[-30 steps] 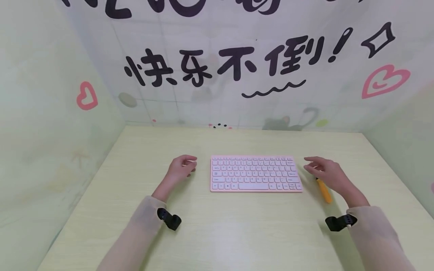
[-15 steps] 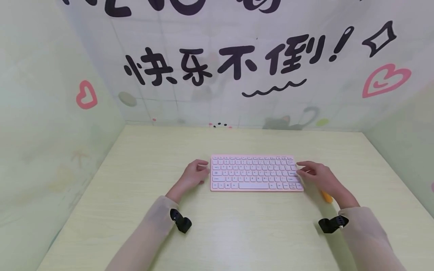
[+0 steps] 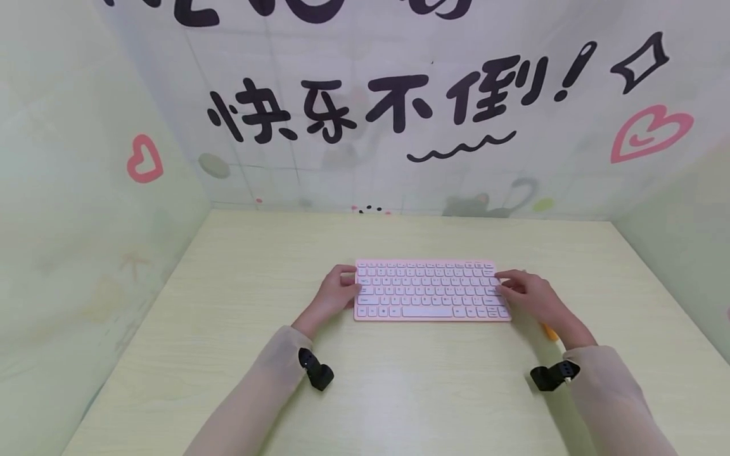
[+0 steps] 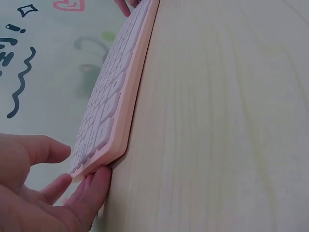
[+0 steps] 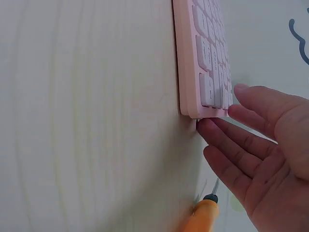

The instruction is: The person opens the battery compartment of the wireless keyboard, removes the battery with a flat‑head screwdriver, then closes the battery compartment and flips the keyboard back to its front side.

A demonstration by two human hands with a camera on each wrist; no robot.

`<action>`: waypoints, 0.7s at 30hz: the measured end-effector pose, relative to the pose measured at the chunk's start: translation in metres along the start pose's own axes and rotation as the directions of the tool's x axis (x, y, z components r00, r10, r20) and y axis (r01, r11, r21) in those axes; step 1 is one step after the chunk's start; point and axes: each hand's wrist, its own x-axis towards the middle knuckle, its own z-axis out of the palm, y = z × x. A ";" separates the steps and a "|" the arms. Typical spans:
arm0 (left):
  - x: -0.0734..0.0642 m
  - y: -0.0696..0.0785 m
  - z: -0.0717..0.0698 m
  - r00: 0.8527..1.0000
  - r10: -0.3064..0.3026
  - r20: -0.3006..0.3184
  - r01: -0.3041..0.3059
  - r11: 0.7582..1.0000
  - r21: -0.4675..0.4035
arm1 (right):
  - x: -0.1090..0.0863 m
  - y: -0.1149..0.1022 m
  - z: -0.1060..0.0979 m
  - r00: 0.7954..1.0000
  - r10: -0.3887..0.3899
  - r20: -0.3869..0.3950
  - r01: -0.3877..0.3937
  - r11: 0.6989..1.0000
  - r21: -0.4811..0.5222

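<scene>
A white-keyed keyboard (image 3: 430, 291) with a pink frame lies flat on the table between two hands. At its left end is the left hand (image 3: 336, 291). In the left wrist view, the left fingertips (image 4: 101, 181) touch the keyboard's short side low down, while the thumb is close above the edge. The right hand (image 3: 530, 291) is at the other end. The right wrist view shows its fingertips (image 5: 207, 126) at the lower corner and its thumb (image 5: 248, 96) apart from the keys. Whether any fingertip is underneath is hidden.
A screwdriver with an orange handle (image 5: 202, 217) lies on the pale wooden table (image 3: 433, 392) beneath the right hand and wrist. Behind the table hangs a white backdrop (image 3: 319, 183) with black lettering. Each sleeve carries a black wrist camera (image 3: 317, 370).
Both hands have moved inward to the keyboard's ends, the left hand going right and the right hand going left. The keyboard has stayed in place. The right hand covers more of the screwdriver.
</scene>
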 end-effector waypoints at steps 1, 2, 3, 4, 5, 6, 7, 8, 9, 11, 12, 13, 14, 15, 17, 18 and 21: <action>0.000 0.000 0.001 1.000 -0.005 -0.007 0.005 1.000 0.001 | 0.000 0.000 0.001 1.000 -0.001 -0.006 0.001 1.000 0.009; 0.000 0.001 0.001 1.000 -0.007 -0.014 0.007 1.000 0.003 | 0.001 0.000 0.002 1.000 0.002 -0.012 -0.002 1.000 0.018; 0.000 0.001 0.002 1.000 -0.004 -0.021 0.004 1.000 0.008 | 0.001 0.001 0.002 1.000 0.009 -0.018 -0.008 1.000 0.025; 0.000 0.001 0.003 1.000 0.000 -0.030 0.001 1.000 0.021 | 0.002 0.001 0.003 1.000 0.014 -0.025 -0.013 0.999 0.041; 0.001 0.001 0.003 0.999 0.004 -0.039 -0.002 1.000 0.031 | 0.003 0.001 0.005 0.999 0.026 -0.031 -0.024 0.998 0.061; 0.001 0.001 0.004 0.999 0.006 -0.048 -0.004 0.999 0.039 | 0.003 0.001 0.006 0.999 0.039 -0.034 -0.036 0.996 0.083; 0.001 0.002 0.005 0.998 0.008 -0.057 -0.006 0.999 0.049 | 0.003 0.002 0.006 0.998 0.055 -0.038 -0.051 0.993 0.106; 0.002 0.002 0.006 0.998 0.015 -0.062 -0.011 0.998 0.054 | 0.003 0.002 0.007 0.997 0.070 -0.042 -0.064 0.990 0.129; 0.002 0.002 0.006 0.998 0.018 -0.068 -0.014 0.998 0.060 | 0.003 0.002 0.007 0.995 0.086 -0.044 -0.078 0.985 0.152; 0.003 0.002 0.008 0.997 0.020 -0.072 -0.016 0.998 0.053 | 0.003 0.002 0.008 0.992 0.115 -0.045 -0.104 0.975 0.196; 0.003 0.002 0.008 0.997 0.017 -0.074 -0.013 0.999 0.047 | 0.003 0.002 0.008 0.991 0.125 -0.046 -0.112 0.971 0.212; 0.003 0.003 0.009 0.997 0.014 -0.074 -0.011 0.999 0.043 | 0.003 0.002 0.009 0.990 0.131 -0.048 -0.117 0.967 0.225; 0.003 0.003 0.009 0.997 0.013 -0.074 -0.010 0.999 0.040 | 0.003 0.001 0.009 0.989 0.140 -0.047 -0.125 0.964 0.236; 0.003 0.003 0.009 0.997 0.012 -0.075 -0.009 0.999 0.040 | 0.003 0.002 0.009 0.988 0.150 -0.046 -0.135 0.960 0.247; 0.003 0.003 0.009 0.997 0.004 -0.078 -0.001 0.999 0.041 | 0.004 0.002 0.009 0.984 0.170 -0.044 -0.152 0.951 0.271; 0.003 0.003 0.009 0.997 0.001 -0.080 0.002 0.999 0.044 | 0.005 0.002 0.010 0.983 0.180 -0.040 -0.161 0.945 0.286; 0.003 0.003 0.010 0.996 -0.005 -0.085 0.010 0.999 0.051 | 0.007 0.002 0.009 0.977 0.213 -0.022 -0.194 0.921 0.337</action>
